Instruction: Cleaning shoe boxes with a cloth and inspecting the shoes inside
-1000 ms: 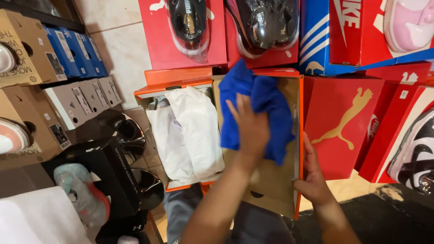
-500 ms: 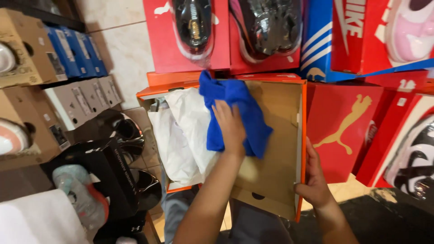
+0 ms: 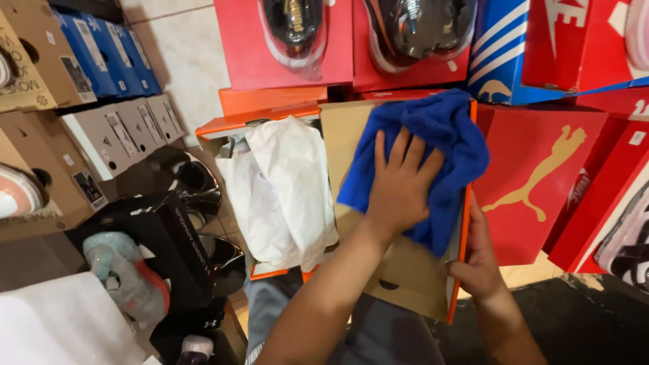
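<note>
An orange shoe box lies open on my lap, with crumpled white tissue paper filling its tray. Its lid stands open to the right, showing its brown cardboard inside. My left hand presses a blue cloth flat against the upper part of the lid's inside, fingers spread and pointing up. My right hand grips the lid's orange right edge from behind, low down.
Red shoe boxes stack close on the right, with more red and blue boxes and black shoes above. Brown and grey boxes line the left. A black box and a pale shoe sit at lower left.
My left hand slid the blue cloth leftward across the lid's inside, then back to the right and up toward the lid's top corner. My right hand stayed on the lid's edge.
</note>
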